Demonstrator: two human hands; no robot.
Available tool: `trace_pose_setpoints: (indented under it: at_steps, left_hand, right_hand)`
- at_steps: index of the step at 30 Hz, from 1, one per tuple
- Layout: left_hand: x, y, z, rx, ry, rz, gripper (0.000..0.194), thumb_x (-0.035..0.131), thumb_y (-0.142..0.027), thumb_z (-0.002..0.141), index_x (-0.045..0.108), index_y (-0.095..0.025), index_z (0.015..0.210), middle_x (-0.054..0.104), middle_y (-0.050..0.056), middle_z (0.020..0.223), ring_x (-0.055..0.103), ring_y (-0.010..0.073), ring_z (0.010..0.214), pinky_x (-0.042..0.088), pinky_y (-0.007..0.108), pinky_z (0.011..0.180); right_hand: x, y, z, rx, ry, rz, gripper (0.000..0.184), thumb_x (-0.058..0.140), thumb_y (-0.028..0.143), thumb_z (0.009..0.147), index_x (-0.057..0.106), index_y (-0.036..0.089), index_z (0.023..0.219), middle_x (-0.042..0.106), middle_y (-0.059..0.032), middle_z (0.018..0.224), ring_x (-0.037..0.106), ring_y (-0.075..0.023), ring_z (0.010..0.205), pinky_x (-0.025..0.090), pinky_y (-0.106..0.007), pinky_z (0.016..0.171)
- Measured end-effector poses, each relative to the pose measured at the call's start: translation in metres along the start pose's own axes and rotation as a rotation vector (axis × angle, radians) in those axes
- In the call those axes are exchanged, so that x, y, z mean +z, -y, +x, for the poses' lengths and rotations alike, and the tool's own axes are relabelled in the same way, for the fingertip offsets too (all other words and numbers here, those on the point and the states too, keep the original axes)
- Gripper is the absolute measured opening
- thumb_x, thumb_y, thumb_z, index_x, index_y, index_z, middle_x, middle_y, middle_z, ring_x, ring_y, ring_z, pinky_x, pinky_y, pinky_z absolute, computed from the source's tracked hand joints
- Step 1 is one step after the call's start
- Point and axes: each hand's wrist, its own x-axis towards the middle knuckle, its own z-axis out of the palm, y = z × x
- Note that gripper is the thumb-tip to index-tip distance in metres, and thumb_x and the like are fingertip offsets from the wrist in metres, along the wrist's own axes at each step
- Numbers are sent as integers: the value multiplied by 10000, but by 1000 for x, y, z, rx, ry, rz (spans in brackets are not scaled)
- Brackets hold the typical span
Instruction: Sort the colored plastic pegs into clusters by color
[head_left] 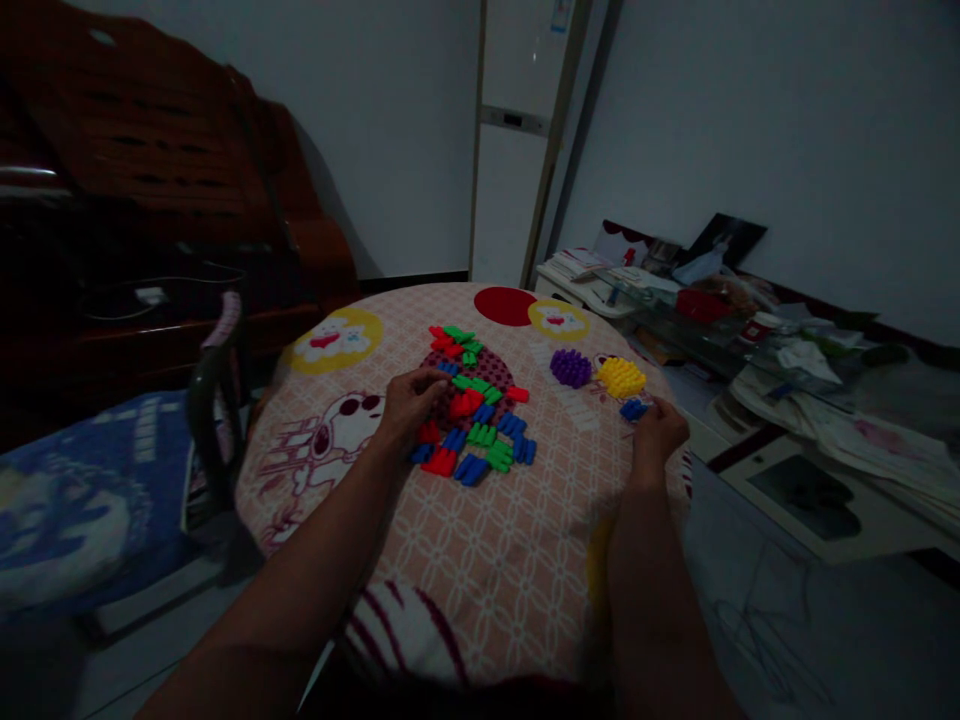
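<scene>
My left hand (pixel 412 405) reaches over the left side of a loose spread of small plastic blocks, its fingers curled together. Just past its fingertips lies a blue block (pixel 448 369); whether the fingers grip anything is hidden. Red blocks (pixel 466 403), green blocks (pixel 499 455) and blue blocks (pixel 471 470) lie around it on the patterned tablecloth (pixel 517 560). At the right, my right hand (pixel 660 432) has its fingertips closed at a small cluster of blue blocks (pixel 634 410). Directly beyond that are a yellow cluster (pixel 622 377) and a purple cluster (pixel 571 368).
A chair (pixel 214 420) with a blue cover stands left of the round table, and a carved wooden bench (pixel 150 150) is behind it. Along the right wall runs a low cabinet (pixel 802 490) heaped with papers and bags. A tall white unit (pixel 514 190) stands at the back.
</scene>
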Motion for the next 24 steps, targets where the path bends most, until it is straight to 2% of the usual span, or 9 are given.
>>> trace_pose_setpoints:
  at_steps: [2, 4, 6, 9, 12, 15, 17, 19, 24]
  left_hand:
    - [1, 1, -1, 0, -4, -11, 266, 728, -366, 715, 762, -160, 880, 712, 24, 669, 636, 156, 581, 486, 240, 541]
    - [2, 1, -1, -9, 0, -29, 262, 722, -361, 723, 760, -159, 884, 719, 26, 679, 639, 155, 587, 490, 240, 543]
    - [3, 1, -2, -17, 3, -43, 259, 720, -355, 723, 758, -158, 886, 726, 27, 693, 640, 152, 587, 495, 239, 545]
    - [3, -1, -3, -18, 2, -38, 264, 719, -357, 723, 756, -157, 891, 729, 26, 706, 642, 150, 593, 495, 237, 553]
    - [3, -3, -4, -24, -2, -32, 264, 711, -362, 730, 752, -156, 889, 716, 20, 684, 634, 147, 578, 483, 236, 545]
    - [3, -4, -4, -23, -5, -26, 264, 716, -362, 720, 751, -154, 878, 710, 20, 672, 627, 146, 567, 476, 235, 538]
    - [2, -4, -3, -25, 4, -14, 276, 718, -375, 717, 754, -154, 878, 718, 29, 684, 633, 153, 574, 477, 238, 534]
    - [2, -4, -3, -23, 9, -1, 282, 716, -385, 717, 756, -154, 874, 723, 35, 691, 639, 159, 583, 477, 240, 532]
    - [1, -7, -2, -13, -4, 34, 253, 718, -353, 708, 757, -148, 851, 712, 26, 661, 628, 147, 569, 478, 232, 535]
  right_hand:
    - [1, 18, -6, 5, -105, 11, 411, 460, 232, 800, 776, 112, 1034, 767, -184, 1011, 698, -291, 952, 521, -425, 884]
    - [4, 42, -19, -70, -87, 86, 348, 495, 268, 824, 773, 133, 984, 770, -160, 971, 696, -269, 891, 529, -400, 852]
    - [10, 68, -37, -181, 82, 206, 286, 536, 316, 846, 765, 156, 904, 764, -117, 872, 685, -239, 796, 534, -369, 804]
    - [20, 103, -70, -368, 462, 361, 217, 615, 343, 849, 762, 183, 848, 754, -79, 831, 679, -212, 755, 535, -334, 770]
    - [28, 122, -95, -544, 765, 383, 214, 681, 284, 825, 777, 202, 998, 763, -94, 1019, 692, -236, 928, 531, -361, 867]
    - [33, 126, -107, -673, 926, 278, 348, 737, 256, 790, 757, 226, 1136, 732, -106, 1173, 650, -271, 1083, 496, -410, 970]
    - [33, 123, -109, -703, 957, 204, 377, 742, 234, 776, 755, 250, 1153, 723, -94, 1183, 629, -278, 1111, 484, -412, 986]
    - [32, 121, -106, -675, 931, 173, 403, 716, 191, 763, 757, 266, 1157, 722, -78, 1165, 624, -270, 1099, 485, -398, 975]
    - [26, 114, -87, -454, 777, 279, 400, 600, 193, 762, 772, 206, 1122, 731, -86, 1063, 656, -233, 958, 516, -364, 904]
